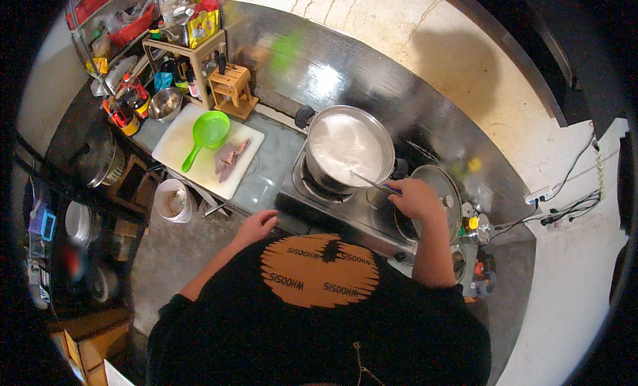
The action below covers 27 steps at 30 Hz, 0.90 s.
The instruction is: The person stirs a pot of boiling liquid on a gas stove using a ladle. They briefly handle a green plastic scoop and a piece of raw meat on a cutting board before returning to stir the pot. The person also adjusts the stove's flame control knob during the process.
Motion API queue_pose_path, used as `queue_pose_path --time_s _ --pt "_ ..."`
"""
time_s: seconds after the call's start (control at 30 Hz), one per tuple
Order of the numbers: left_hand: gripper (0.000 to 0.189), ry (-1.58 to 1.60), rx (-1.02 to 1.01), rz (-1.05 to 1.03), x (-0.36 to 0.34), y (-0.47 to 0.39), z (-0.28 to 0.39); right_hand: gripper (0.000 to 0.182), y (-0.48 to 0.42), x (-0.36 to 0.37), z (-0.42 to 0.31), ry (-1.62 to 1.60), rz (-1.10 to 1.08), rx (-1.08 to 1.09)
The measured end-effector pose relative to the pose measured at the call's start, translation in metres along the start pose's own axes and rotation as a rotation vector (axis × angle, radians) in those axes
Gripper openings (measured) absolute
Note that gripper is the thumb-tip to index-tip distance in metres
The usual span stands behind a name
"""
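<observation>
My right hand (413, 197) grips the blue handle of a metal utensil (368, 180). The utensil slants into a large stainless steel pot (326, 175), and its far end is hidden in pale, foamy liquid (349, 141). The pot stands on the left burner of a gas stove (289, 184). Near the counter's front edge, my left hand (256, 228) hangs loosely curled with nothing in it. Left of the stove, a white cutting board (172, 149) bears a green plastic ladle (211, 129) and a piece of raw meat (231, 160).
A glass pot lid (438, 186) leans right of the pot. Behind the cutting board are a wooden knife block (232, 87), a metal bowl (165, 104) and sauce bottles (134, 94). A white bucket (174, 201) stands below the counter. A power strip (541, 195) is on the right wall.
</observation>
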<state>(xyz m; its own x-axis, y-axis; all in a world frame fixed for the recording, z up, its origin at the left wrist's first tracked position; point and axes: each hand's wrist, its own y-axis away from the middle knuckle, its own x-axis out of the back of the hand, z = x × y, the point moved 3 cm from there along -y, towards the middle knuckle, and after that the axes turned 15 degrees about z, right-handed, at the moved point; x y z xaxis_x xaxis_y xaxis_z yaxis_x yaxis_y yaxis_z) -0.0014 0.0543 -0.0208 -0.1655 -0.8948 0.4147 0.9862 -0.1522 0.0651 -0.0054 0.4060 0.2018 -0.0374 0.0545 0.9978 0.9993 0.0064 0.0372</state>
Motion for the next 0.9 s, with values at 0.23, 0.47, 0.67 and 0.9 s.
queue_pose_path --time_s 0.23,0.47,0.67,0.9 --pt "0.038 0.046 0.034 -0.02 -0.002 -0.001 -0.003 0.035 -0.007 -0.023 -0.009 -0.04 0.086 -0.053" --pt "0.037 0.024 0.066 -0.039 0.001 0.0 0.006 0.038 -0.027 -0.054 0.009 -0.012 0.17 -0.189" --pt "0.037 0.01 0.028 -0.043 0.0 -0.001 -0.007 0.04 -0.028 -0.068 0.02 0.013 0.198 -0.303" --pt "0.035 0.058 0.132 -0.166 -0.002 -0.006 -0.024 0.032 -0.004 -0.065 0.002 -0.044 0.281 -0.284"
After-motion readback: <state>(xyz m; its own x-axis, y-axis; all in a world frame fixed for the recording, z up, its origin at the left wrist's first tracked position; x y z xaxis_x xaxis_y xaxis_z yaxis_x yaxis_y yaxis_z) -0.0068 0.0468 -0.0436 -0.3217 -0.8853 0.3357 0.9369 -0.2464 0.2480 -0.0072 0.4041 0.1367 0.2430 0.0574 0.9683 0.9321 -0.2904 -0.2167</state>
